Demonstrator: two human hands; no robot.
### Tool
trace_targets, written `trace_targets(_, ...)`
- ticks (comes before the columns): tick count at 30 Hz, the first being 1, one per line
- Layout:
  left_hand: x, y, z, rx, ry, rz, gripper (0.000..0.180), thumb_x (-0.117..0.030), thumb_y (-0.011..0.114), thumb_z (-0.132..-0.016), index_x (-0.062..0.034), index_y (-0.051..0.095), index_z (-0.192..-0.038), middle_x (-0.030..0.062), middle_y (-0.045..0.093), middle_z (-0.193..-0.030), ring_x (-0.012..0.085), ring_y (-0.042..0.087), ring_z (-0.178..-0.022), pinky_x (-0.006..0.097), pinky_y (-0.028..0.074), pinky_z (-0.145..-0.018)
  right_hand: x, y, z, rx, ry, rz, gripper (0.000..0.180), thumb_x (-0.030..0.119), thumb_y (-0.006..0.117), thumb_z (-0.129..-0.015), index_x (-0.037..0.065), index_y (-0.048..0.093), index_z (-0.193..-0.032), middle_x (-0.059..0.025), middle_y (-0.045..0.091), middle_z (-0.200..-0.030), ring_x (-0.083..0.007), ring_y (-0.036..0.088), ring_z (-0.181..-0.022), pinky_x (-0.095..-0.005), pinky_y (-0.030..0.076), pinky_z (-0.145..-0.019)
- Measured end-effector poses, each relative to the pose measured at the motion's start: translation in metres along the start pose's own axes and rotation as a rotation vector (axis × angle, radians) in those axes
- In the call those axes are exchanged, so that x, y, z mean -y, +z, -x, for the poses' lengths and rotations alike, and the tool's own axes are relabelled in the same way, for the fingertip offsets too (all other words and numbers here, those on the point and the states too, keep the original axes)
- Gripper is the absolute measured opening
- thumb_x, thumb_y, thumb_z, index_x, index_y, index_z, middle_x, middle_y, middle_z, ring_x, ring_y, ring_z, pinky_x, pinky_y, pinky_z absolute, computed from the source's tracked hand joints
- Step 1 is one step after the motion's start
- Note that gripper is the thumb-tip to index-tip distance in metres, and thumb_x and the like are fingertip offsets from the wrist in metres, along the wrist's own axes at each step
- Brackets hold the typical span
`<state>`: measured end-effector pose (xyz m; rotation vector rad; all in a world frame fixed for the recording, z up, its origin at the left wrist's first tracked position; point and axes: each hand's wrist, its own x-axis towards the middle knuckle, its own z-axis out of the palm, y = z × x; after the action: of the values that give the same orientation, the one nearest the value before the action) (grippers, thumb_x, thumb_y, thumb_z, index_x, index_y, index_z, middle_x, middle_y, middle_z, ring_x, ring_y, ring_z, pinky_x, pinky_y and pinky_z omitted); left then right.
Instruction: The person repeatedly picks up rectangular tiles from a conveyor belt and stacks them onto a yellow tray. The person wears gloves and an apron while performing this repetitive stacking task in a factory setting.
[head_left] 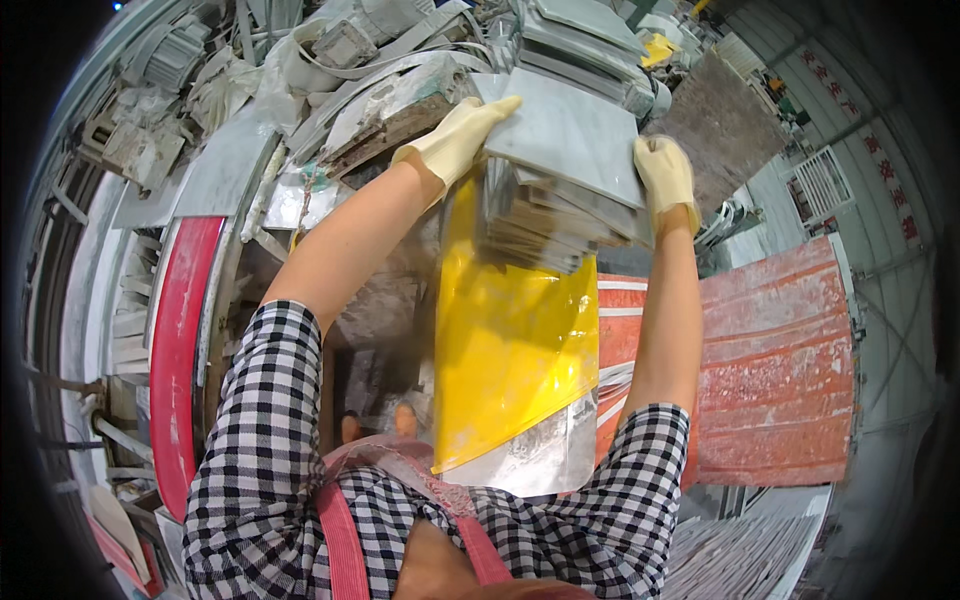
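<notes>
Stack of grey stone tiles (pixel 560 170) between both gloved hands, left hand (pixel 458 135) fingers flat on top tile's far-left corner, right hand (pixel 665 172) gripping right edge, pale marbled slabs, layered edges showing, yellow sheet (pixel 510 340) just below

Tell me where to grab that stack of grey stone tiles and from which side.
Grip the stack of grey stone tiles by its two opposite side edges, one hand from each side, as the left hand and right hand do now. The tiles are flat, loose and layered, so probably pressing inward at the edges, fingers curled over the top tile, keeps them from sliding apart.
</notes>
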<state>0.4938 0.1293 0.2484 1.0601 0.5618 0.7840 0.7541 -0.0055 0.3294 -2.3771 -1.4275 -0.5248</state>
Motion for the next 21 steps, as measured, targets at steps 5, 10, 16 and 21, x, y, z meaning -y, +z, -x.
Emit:
trace_targets(5,-0.006,0.011,0.006,-0.023,-0.021,-0.065,0.049,-0.021,0.069,-0.098,0.0076,0.053,-0.134,0.0191,0.067,-0.123,0.0260,0.068,-0.107,0.039,0.058,-0.089,-0.030,-0.021,0.021,-0.166,0.064,-0.281,0.051,0.048,0.053,-0.101,0.005,0.071,-0.123,-0.0200,0.073,-0.119,-0.0369,0.067,-0.116,-0.0446,0.051,-0.100)
trace_targets(10,-0.012,0.008,0.001,-0.024,-0.035,-0.017,0.042,-0.017,0.065,-0.099,0.0114,0.054,-0.128,0.0199,0.066,-0.122,0.0273,0.070,-0.105,0.039,0.060,-0.090,-0.052,-0.004,0.067,0.156,0.227,-0.611,0.070,0.056,0.050,-0.104,0.003,0.056,-0.149,-0.0148,0.058,-0.151,-0.0237,0.054,-0.138,-0.0313,0.036,-0.116)
trace_targets(16,-0.021,0.016,0.000,0.160,-0.032,-0.024,0.043,-0.014,0.064,-0.099,0.0128,0.054,-0.131,0.0223,0.066,-0.124,0.0285,0.070,-0.111,0.039,0.058,-0.095,-0.055,0.003,0.061,0.243,0.259,-0.894,0.072,0.054,0.051,-0.105,0.000,0.051,-0.152,-0.0161,0.052,-0.156,-0.0258,0.049,-0.143,-0.0326,0.034,-0.118)
trace_targets(21,-0.020,0.027,-0.018,0.198,-0.075,-0.283,0.045,-0.020,0.066,-0.098,0.0085,0.056,-0.131,0.0176,0.067,-0.122,0.0226,0.069,-0.107,0.036,0.057,-0.093,-0.047,-0.001,0.054,0.276,0.240,-1.010,0.070,0.052,0.052,-0.105,0.000,0.051,-0.152,-0.0134,0.056,-0.153,-0.0218,0.051,-0.140,-0.0307,0.035,-0.117)
